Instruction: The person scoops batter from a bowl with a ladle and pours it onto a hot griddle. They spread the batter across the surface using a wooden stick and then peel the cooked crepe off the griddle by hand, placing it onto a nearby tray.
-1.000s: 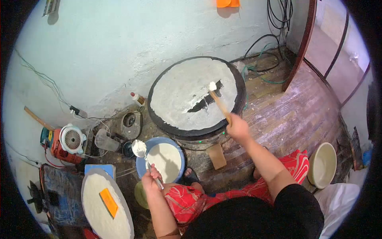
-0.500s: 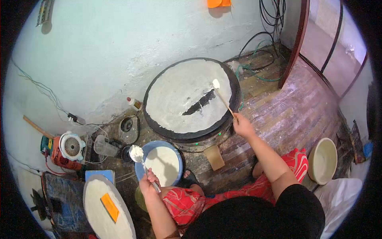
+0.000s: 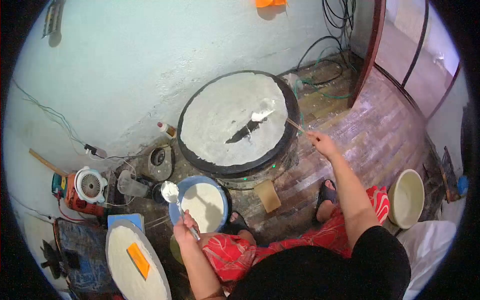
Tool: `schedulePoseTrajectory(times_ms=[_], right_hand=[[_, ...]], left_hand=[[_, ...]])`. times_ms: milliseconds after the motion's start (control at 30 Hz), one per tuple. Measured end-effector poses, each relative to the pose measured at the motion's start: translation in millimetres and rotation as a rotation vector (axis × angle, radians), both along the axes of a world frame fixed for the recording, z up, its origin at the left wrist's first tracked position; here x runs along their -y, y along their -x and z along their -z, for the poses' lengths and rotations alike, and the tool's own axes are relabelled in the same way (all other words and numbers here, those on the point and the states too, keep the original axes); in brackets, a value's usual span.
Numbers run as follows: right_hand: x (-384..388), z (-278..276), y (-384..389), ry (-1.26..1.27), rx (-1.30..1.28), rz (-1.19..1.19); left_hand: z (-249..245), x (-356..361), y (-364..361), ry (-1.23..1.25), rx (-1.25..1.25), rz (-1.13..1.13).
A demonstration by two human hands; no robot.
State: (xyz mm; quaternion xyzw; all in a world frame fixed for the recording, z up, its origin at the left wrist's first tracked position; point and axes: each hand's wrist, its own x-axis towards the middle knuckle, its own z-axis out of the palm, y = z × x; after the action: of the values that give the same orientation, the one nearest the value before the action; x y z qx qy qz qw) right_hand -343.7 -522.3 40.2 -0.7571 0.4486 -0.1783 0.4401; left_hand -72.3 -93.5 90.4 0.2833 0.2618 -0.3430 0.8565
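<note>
A large round griddle [image 3: 187, 155] carries a thin, pale layer of batter [image 3: 220, 102] with a long dark gap [image 3: 239, 134] in it. A fresh white dollop [image 3: 261, 116] lies at the gap's upper right end. My right hand [image 3: 323, 143] is closed around a thin wooden stick [image 3: 299, 126] that reaches over the griddle's right rim; its far end is hard to make out. In my left hand [image 3: 186, 229], a metal ladle [image 3: 170, 191] heaped with white batter is held above the left edge of a blue basin [image 3: 223, 196] of batter.
An oval board [image 3: 117, 250] with an orange scraper [image 3: 139, 260] stands lower left, near an orange machine [image 3: 89, 202] and a clear jug [image 3: 131, 185]. A bottle [image 3: 166, 130] is beside the griddle. A cream basin [image 3: 406, 199] sits right; cables [image 3: 320, 47] hang behind.
My right hand has moved right and slightly up, drawing the stick back toward the griddle's rim. White batter now lies smeared by the gap. The left hand and ladle stay nearly in place.
</note>
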Motion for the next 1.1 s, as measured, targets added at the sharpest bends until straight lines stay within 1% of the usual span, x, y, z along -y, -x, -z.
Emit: schedulePoseTrajectory(times_ms=[33, 67, 133, 167, 233, 267, 300, 333, 367, 433, 467, 500, 533, 600, 667, 700, 733, 767, 800, 833, 867, 933, 967, 1000, 1067, 1100], right_hand=[[1.2, 11.0, 0.8, 0.112, -0.018, 0.132], [-6.6, 10.4, -3.8, 0.109, -0.019, 0.136], [-28.5, 9.9, -26.8, 0.193, -0.032, 0.071], [-38.6, 11.6, -32.3, 0.192, -0.031, 0.069], [-54.2, 9.3, -38.1, 0.274, -0.115, -0.046], [-55.6, 4.3, -33.3, 0.279, -0.115, -0.049], [-61.5, -14.6, -24.6, 0.197, -0.135, -0.066], [-65.3, -24.4, -19.5, 0.114, -0.155, -0.083], [-63.0, -19.9, -16.7, 0.117, -0.157, -0.087], [-55.9, -2.7, -10.2, 0.094, -0.168, 0.095], [-59.7, 7.0, -14.8, 0.093, -0.171, 0.094], [-68.0, 15.8, -25.0, 0.119, -0.096, 0.07], [-78.7, 12.2, -36.6, 0.146, -0.019, 0.045], [-96.0, 1.8, -54.0, 0.169, -0.032, 0.011], [-106.4, -6.0, -61.9, 0.11, -0.11, -0.071], [-112.1, -21.6, -55.7, 0.109, -0.091, -0.072], [-108.7, -16.8, -52.6, 0.112, -0.09, -0.074], [-99.3, -4.6, -45.1, 0.081, -0.03, -0.05], [-90.1, 7.8, -37.9, 0.049, 0.027, -0.027], [-85.5, 15.8, -33.6, -0.02, 0.048, 0.071], [-87.9, 27.7, -34.9, -0.017, 0.046, 0.069], [-103.3, 44.6, -38.6, 0.086, 0.094, 0.06], [-114.2, 54.1, -49.2, 0.247, 0.167, 0.008], [-125.0, 44.8, -56.7, 0.246, 0.165, 0.006], [-142.6, 16.7, -66.3, 0.23, -0.011, -0.059], [-138.0, 20.4, -72.0, 0.15, -0.006, -0.072]], left_hand=[[5.7, -3.3, -3.0, 0.041, -0.016, 0.032], [7.6, -3.5, -3.3, 0.038, -0.017, 0.037], [8.1, -3.6, -4.8, 0.053, -0.022, 0.076], [7.7, -3.4, -3.7, 0.064, -0.019, 0.075], [-0.4, 2.2, 2.5, 0.06, -0.016, 0.064], [-2.7, 3.3, 4.3, 0.056, -0.013, 0.057], [2.8, -0.8, -0.2, 0.08, -0.025, 0.111], [2.6, -1.0, 0.5, 0.083, -0.027, 0.108], [1.5, 0.4, 1.2, 0.056, -0.023, 0.103], [2.4, 0.9, 3.0, 0.028, -0.025, 0.095], [4.4, 0.5, 1.9, 0.035, -0.008, 0.121], [5.3, 0.5, 0.4, 0.042, 0.013, 0.148], [4.5, 0.9, 0.3, 0.041, 0.015, 0.149], [1.7, 2.6, 2.3, 0.053, 0.031, 0.172], [-3.3, 5.2, 6.0, 0.054, 0.037, 0.176], [-5.1, 5.7, 8.1, 0.038, 0.042, 0.178], [-6.0, 4.8, 8.7, 0.023, 0.048, 0.178], [2.7, -0.3, 4.9, 0.017, 0.09, 0.211], [-0.3, 0.1, 7.2, 0.02, 0.09, 0.206], [-6.6, 2.6, 11.0, -0.018, 0.111, 0.201], [-9.2, 3.8, 13.7, -0.057, 0.132, 0.197], [-1.1, 1.5, 6.8, -0.027, 0.157, 0.226], [2.3, -0.7, 4.6, 0.0, 0.184, 0.255], [0.9, -0.9, 6.2, -0.001, 0.182, 0.252], [-5.7, 3.3, 7.1, 0.007, 0.185, 0.268], [-6.5, 3.3, 7.6, -0.02, 0.223, 0.279]])
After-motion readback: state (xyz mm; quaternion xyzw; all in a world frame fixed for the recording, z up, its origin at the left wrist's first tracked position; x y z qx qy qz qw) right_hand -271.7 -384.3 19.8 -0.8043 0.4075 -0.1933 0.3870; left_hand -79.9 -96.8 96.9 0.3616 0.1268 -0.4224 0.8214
